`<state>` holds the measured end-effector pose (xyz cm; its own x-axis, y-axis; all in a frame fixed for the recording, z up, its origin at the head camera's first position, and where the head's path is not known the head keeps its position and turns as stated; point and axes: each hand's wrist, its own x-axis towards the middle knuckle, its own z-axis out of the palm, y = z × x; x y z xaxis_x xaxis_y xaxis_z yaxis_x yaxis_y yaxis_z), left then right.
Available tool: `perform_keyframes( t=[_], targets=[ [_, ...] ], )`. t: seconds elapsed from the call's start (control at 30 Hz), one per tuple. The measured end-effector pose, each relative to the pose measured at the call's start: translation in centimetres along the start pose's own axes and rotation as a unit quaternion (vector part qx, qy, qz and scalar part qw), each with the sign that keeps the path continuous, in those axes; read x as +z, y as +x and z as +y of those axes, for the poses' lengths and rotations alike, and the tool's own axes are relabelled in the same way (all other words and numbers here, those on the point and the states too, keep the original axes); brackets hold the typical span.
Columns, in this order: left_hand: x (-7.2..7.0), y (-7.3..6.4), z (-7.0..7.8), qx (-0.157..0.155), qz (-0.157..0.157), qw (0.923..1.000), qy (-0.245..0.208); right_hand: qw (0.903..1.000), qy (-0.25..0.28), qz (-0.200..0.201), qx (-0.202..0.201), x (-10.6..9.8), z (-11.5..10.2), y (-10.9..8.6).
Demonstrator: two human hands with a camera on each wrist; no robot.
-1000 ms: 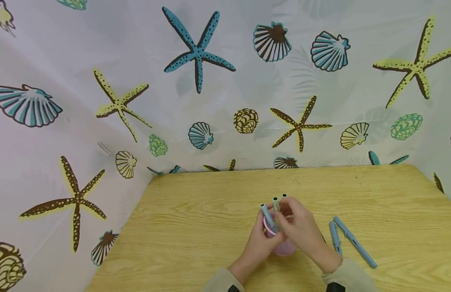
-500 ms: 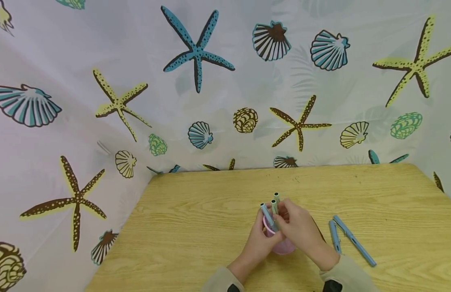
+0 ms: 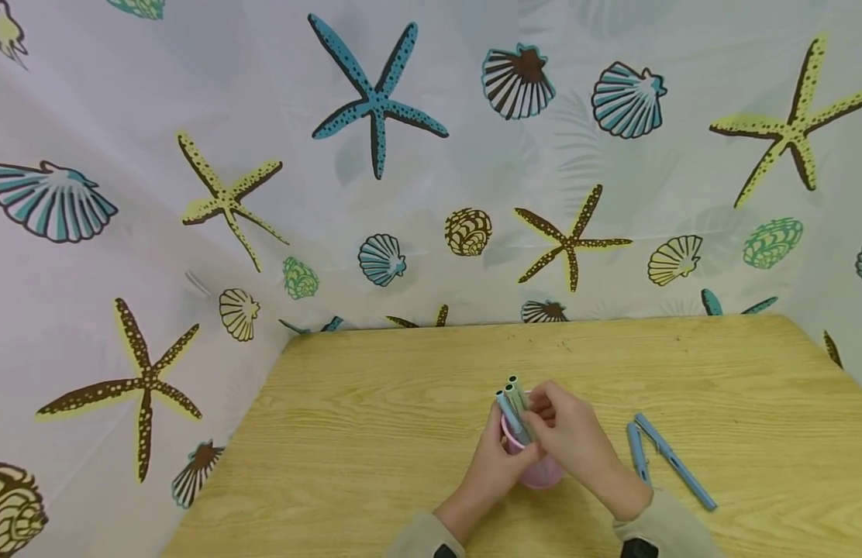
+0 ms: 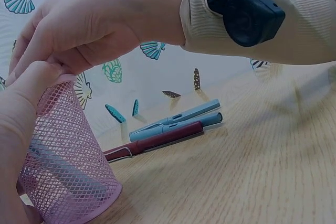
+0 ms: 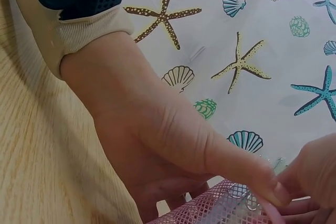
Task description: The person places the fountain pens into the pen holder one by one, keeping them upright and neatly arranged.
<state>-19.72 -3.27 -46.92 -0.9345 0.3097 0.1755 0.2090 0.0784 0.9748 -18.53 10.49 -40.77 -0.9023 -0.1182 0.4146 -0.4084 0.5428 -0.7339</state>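
A pink mesh pen cup (image 3: 540,473) is held tilted by my left hand (image 3: 488,469), whose thumb lies along its rim. A light blue pen (image 3: 509,415) and two green pens (image 3: 513,394) lean out of the mouth with their ends toward the left. At the rim, my right hand (image 3: 574,434) pinches one of the green pens between thumb and fingers; the fingertips are partly hidden. Through the mesh (image 4: 79,156), the left wrist view shows a bluish pen inside. The right wrist view has the left thumb (image 5: 252,177) over the cup's edge.
Two blue pens (image 3: 675,461) lie on the wooden table (image 3: 375,434) right of the hands. A maroon pen (image 4: 157,141) lies beside them in the left wrist view. A shell-and-starfish cloth (image 3: 431,155) hangs behind the table.
The green pen end by my right fingers has swung left, close to the other pen ends. The right fingers have shifted slightly; the left hand still grips the cup.
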Motion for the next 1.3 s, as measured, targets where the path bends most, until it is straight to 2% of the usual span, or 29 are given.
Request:
perform_keyframes(
  t=[0.27,0.5,0.73,0.83,1.07,1.3],
  targets=[
    [0.2,0.0,0.0,0.0,0.006,0.9998,-0.017,0.9988,0.024,0.029,-0.03,-0.4,-0.1,-0.1],
    [0.3,0.0,0.3,-0.005,0.01,0.9997,-0.022,0.9988,0.021,0.038,-0.023,-1.2,-0.1,-0.3],
    [0.3,0.0,0.3,-0.01,0.011,0.9998,-0.01,0.993,0.015,0.089,-0.076,-2.0,0.0,-0.7],
    [0.4,0.0,0.3,-0.009,0.013,0.9998,-0.009,0.991,0.009,0.101,-0.087,-2.5,0.3,-0.8],
    [0.4,0.1,0.0,-0.01,0.02,0.9997,-0.006,0.9904,-0.015,0.108,-0.085,-3.6,1.0,-1.1],
    [0.4,-0.1,0.4,-0.004,0.018,0.9998,-0.006,0.9901,-0.034,0.113,-0.076,-4.5,1.7,-1.8]
  ],
)
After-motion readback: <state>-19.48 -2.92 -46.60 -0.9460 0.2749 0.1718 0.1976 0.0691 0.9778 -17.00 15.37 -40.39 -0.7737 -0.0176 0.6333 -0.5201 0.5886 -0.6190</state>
